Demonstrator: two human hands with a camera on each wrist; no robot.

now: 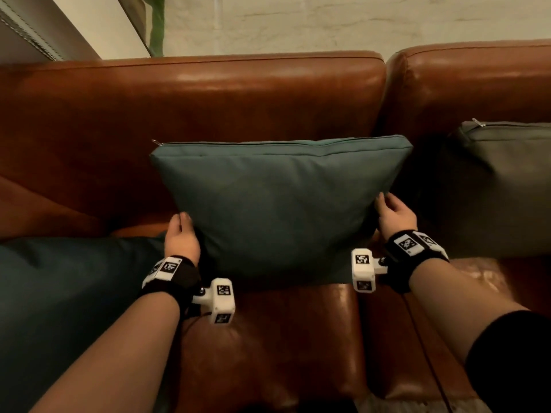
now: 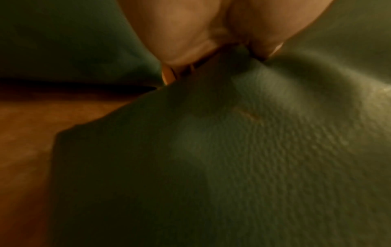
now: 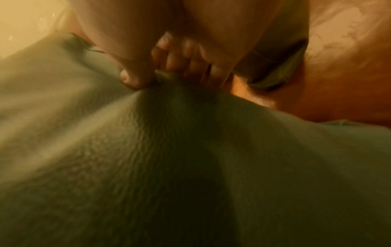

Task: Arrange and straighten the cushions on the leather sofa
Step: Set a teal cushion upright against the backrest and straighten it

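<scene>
A teal square cushion [image 1: 277, 201] stands upright against the backrest of the brown leather sofa [image 1: 208, 93], zip seam on top. My left hand [image 1: 182, 234] grips its left edge, thumb in front and fingers behind. My right hand [image 1: 393, 213] holds its right edge the same way. In the left wrist view the fingers [image 2: 190, 41] pinch the teal cushion's fabric [image 2: 232, 150]. The right wrist view shows the thumb [image 3: 131, 73] and curled fingers pinching a fold of the teal cushion [image 3: 169, 150]. A grey cushion [image 1: 501, 186] leans on the backrest to the right.
A dark teal cushion [image 1: 65, 308] lies flat on the seat at the left, under my left forearm. The seat cushion [image 1: 268, 338] in front is bare leather. A pale wall [image 1: 328, 22] rises behind the sofa, with a window frame at the top left.
</scene>
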